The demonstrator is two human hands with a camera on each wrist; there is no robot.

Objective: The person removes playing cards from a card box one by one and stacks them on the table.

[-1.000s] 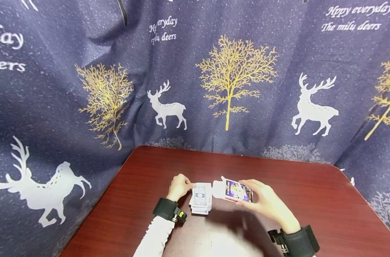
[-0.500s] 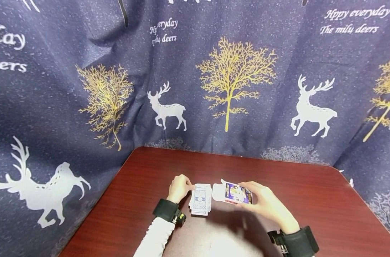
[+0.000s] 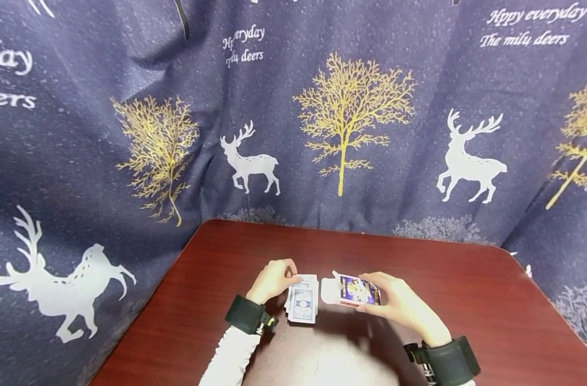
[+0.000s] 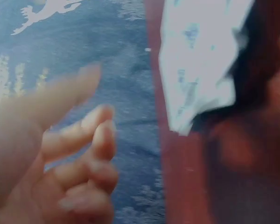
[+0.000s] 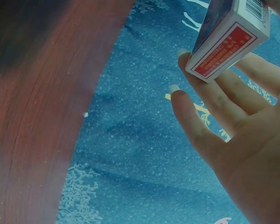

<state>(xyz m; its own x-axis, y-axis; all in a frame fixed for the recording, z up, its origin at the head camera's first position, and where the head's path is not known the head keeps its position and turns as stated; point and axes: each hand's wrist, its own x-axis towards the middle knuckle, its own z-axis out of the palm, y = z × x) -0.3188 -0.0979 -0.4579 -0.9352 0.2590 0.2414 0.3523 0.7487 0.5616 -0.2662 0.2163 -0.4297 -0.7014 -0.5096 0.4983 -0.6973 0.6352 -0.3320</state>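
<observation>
While a loose pack of cards (image 3: 303, 300) lies face down on the dark red desk (image 3: 467, 300), the person works at getting deck and box together, and the step in hand looks like squaring up the cards. The left hand (image 3: 273, 280) sits at the pack's 10 o'clock corner, fingers curled over the far edge and touching the top cards; whether they truly pinch the cards the head view is too small to tell, and the left wrist view shows only bent fingers (image 4: 91, 161) beside a blurred white card face (image 4: 200, 60).

At the pack's 3 o'clock, just beside it, the right hand (image 3: 400, 303) holds the card box (image 3: 356, 290) clear of the desk, flap open toward the cards. Seen from the right wrist, the box (image 5: 231, 39) rests across nearly straight fingers (image 5: 210, 107), the thumb hidden above it.

Judged from this, the next move calls for gathering the pack into one neat block and lining it up with the box mouth; the splayed edges could catch on the flap.

Behind the desk hangs a blue curtain (image 3: 129, 80) printed with deer and gold trees.
</observation>
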